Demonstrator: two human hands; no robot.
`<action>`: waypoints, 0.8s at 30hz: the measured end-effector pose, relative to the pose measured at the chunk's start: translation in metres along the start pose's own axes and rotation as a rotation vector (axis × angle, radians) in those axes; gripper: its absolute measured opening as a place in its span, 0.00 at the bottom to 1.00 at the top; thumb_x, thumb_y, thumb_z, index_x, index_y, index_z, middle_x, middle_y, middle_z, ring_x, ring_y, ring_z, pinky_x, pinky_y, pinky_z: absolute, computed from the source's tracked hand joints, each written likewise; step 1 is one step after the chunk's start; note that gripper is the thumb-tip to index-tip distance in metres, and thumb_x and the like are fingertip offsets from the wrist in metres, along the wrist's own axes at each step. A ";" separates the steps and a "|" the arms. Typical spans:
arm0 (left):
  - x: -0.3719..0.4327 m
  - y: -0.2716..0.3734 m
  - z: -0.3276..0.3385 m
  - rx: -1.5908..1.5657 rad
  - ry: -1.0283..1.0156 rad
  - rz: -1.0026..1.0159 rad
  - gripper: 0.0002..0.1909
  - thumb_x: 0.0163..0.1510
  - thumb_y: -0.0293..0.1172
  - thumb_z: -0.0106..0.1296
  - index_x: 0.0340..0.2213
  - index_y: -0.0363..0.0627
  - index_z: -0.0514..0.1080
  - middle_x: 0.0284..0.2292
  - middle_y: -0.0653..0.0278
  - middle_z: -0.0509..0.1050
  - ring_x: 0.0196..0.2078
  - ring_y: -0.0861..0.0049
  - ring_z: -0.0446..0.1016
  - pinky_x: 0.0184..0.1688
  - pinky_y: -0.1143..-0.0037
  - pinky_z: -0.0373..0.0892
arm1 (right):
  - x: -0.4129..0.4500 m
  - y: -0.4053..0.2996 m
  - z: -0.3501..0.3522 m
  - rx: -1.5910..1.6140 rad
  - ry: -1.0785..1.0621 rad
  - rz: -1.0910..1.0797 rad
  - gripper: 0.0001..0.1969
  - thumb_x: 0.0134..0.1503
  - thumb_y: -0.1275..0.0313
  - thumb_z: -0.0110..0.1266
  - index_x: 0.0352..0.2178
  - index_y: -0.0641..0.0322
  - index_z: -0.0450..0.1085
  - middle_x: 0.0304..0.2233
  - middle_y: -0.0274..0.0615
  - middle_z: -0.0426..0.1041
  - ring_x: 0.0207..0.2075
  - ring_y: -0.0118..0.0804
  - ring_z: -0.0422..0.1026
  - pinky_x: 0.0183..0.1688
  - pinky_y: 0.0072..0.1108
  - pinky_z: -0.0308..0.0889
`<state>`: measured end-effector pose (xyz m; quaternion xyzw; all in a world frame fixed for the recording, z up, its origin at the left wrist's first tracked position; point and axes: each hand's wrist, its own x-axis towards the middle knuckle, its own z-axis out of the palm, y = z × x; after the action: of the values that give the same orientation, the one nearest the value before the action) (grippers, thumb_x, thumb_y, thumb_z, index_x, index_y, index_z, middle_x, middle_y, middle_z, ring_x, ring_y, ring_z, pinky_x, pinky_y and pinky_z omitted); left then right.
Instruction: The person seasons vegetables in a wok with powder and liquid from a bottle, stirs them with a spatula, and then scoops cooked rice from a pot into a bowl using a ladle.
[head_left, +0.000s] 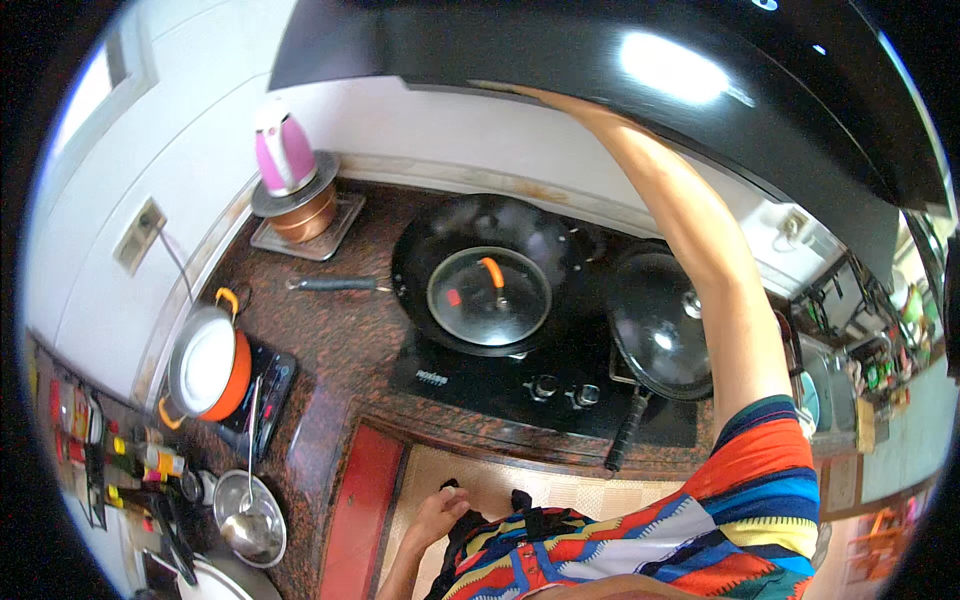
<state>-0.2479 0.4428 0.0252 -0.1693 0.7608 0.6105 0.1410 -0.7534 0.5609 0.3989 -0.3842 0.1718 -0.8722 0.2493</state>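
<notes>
My left hand (442, 511) hangs loosely curled at my waist, low in front of the counter, with nothing visible in it. The nearest thing to it is a red cabinet front (360, 517). My right arm (694, 217) stretches up across the stove to the black range hood (510, 45); the hood's lower edge hides the hand. Below the arm, a black wok (420, 232) sits on the left of the black gas stove (465, 382), with a glass lid (465, 322) with an orange handle inside. On the right burner stands a covered black pan (649, 322).
An orange pot (232, 379) stands on an induction cooker (274, 390) at left. Nearby is a steel bowl (277, 517) with a ladle (251, 532). A pink kettle (300, 154) tops a copper-coloured pot (307, 217) at the back. Two pan handles stick out over the counter and stove front.
</notes>
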 end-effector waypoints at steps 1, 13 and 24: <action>-0.007 -0.008 -0.004 -0.094 0.020 -0.069 0.17 0.49 0.31 0.49 0.40 0.34 0.67 0.35 0.56 0.73 0.35 0.77 0.71 0.38 0.77 0.66 | 0.016 0.022 0.002 -0.053 0.011 0.001 0.18 0.54 0.61 0.42 0.41 0.63 0.65 0.42 0.52 0.66 0.44 0.47 0.64 0.48 0.37 0.58; -0.054 -0.043 -0.023 -0.207 0.226 -0.200 0.15 0.49 0.30 0.49 0.39 0.35 0.68 0.31 0.56 0.73 0.33 0.75 0.71 0.35 0.77 0.67 | 0.095 0.101 0.018 -0.860 0.052 -0.158 0.18 0.54 0.62 0.41 0.40 0.63 0.65 0.41 0.52 0.66 0.43 0.45 0.64 0.46 0.35 0.59; 0.004 0.006 0.017 0.071 -0.012 -0.115 0.11 0.48 0.27 0.51 0.35 0.36 0.70 0.26 0.59 0.73 0.31 0.77 0.72 0.32 0.77 0.68 | -0.075 -0.184 -0.059 -1.520 0.379 -0.436 0.17 0.54 0.63 0.40 0.39 0.64 0.65 0.40 0.51 0.66 0.41 0.45 0.65 0.44 0.34 0.59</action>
<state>-0.2538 0.4598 0.0252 -0.2040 0.7700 0.5752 0.1863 -0.8103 0.7598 0.4074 -0.3191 0.6777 -0.5964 -0.2883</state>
